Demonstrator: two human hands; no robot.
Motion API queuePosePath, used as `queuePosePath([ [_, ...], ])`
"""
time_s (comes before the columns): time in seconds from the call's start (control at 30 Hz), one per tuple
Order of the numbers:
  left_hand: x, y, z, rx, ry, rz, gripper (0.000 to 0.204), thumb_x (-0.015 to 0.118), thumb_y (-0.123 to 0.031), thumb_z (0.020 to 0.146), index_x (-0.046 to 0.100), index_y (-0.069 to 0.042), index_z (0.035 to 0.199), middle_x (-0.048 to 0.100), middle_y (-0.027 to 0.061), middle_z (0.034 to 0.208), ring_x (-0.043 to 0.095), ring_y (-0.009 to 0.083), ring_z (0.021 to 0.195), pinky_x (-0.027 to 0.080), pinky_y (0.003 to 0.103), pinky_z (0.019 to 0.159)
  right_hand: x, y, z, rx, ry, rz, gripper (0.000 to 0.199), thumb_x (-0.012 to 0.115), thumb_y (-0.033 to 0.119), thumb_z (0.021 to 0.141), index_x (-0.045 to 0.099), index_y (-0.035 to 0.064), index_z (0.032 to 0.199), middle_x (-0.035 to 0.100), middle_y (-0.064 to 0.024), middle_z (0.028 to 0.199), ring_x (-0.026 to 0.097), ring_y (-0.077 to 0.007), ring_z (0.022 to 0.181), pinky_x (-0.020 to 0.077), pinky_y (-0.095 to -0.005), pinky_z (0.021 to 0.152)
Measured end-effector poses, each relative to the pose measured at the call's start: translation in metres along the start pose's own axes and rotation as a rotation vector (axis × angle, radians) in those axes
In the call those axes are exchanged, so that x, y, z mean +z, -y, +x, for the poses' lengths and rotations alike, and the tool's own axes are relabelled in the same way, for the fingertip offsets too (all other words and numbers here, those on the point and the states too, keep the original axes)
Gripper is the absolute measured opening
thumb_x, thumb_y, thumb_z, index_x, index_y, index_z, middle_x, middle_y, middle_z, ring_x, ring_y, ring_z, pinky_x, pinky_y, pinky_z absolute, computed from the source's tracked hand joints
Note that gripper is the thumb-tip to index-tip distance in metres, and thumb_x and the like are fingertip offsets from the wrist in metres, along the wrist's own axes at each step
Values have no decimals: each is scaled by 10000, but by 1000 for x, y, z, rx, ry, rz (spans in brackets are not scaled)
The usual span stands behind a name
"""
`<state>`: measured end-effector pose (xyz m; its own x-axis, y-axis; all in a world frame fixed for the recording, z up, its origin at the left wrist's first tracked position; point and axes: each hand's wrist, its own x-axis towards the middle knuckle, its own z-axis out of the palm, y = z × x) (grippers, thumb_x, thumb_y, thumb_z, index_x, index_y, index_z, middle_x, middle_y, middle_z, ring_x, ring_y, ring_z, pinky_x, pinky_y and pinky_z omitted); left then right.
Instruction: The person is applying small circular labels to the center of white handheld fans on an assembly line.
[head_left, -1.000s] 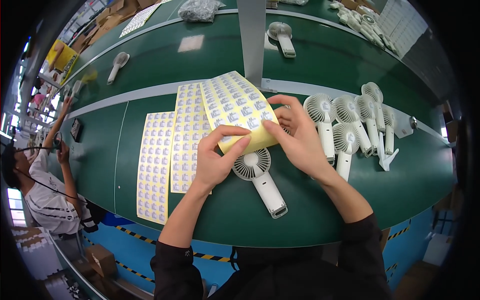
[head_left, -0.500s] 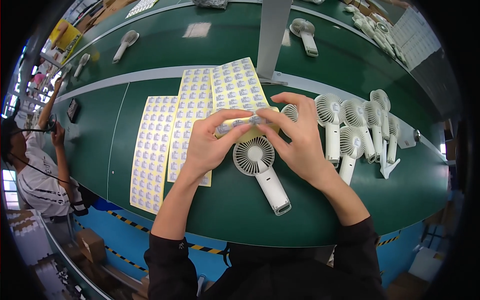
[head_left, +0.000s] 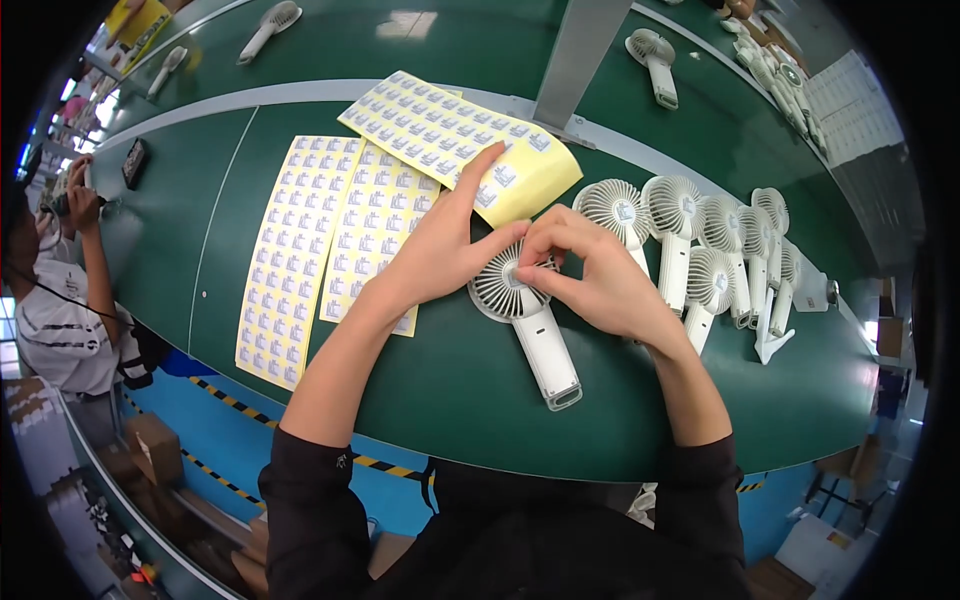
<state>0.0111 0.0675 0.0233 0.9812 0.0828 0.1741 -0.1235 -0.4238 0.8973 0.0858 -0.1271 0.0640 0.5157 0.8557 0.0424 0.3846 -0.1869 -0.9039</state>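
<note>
A white handheld fan (head_left: 545, 355) lies face up in front of me, its handle toward me. Over its round grille, my right hand (head_left: 590, 270) pinches thumb and fingers at the hub, on a small pale sticker (head_left: 514, 277) mostly covered by the fingertips. My left hand (head_left: 435, 245) has its index finger across a yellow-backed sticker sheet (head_left: 440, 125), the other fingers hidden under it. The left thumb reaches to the grille's upper edge. This sheet is raised and curls at its right end. Two more sticker sheets (head_left: 300, 250) lie flat to the left.
Several white fans (head_left: 675, 215) are grouped at the right, beside a white bracket-like part (head_left: 770, 340). A grey post (head_left: 585, 70) rises behind the sheets. Across the rail, more fans (head_left: 652, 65) lie on the green surface. Another person (head_left: 70, 330) sits at the far left.
The right hand has left the sheet and come down to the fan's hub. My left hand has turned the sheet slantwise, its far end swinging left. The view has shifted slightly.
</note>
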Motion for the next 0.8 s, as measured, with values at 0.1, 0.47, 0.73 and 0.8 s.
queuePosePath([
  [0.1,5,5,2,15,-57,36,747,693,-279,919,302,-31,1506,507,256,1410,531,393,1277,418,411,1059,0,-3,-1,10,10,-26,87,717,78,887,654,22,903,572,-26,903,563,-124,796,465,-268,738],
  [0.47,9,6,-1,20,-74,28,741,693,-293,923,311,-24,1498,523,260,1389,556,396,1242,446,414,1017,1,-2,-3,44,-15,-55,94,728,63,874,661,6,905,590,-34,893,572,-123,782,474,-269,732],
  [0.73,5,5,2,23,-73,35,746,691,-310,925,311,-17,1496,516,259,1399,549,396,1255,438,414,1029,1,1,-1,29,-20,-82,99,731,61,871,661,1,908,598,-38,900,579,-123,783,490,-266,740],
  [0.8,5,6,2,26,-71,33,749,691,-312,926,310,-14,1497,518,260,1397,548,397,1258,436,413,1032,1,0,0,29,-17,-87,99,731,61,872,661,1,907,598,-38,901,581,-122,784,491,-267,739],
])
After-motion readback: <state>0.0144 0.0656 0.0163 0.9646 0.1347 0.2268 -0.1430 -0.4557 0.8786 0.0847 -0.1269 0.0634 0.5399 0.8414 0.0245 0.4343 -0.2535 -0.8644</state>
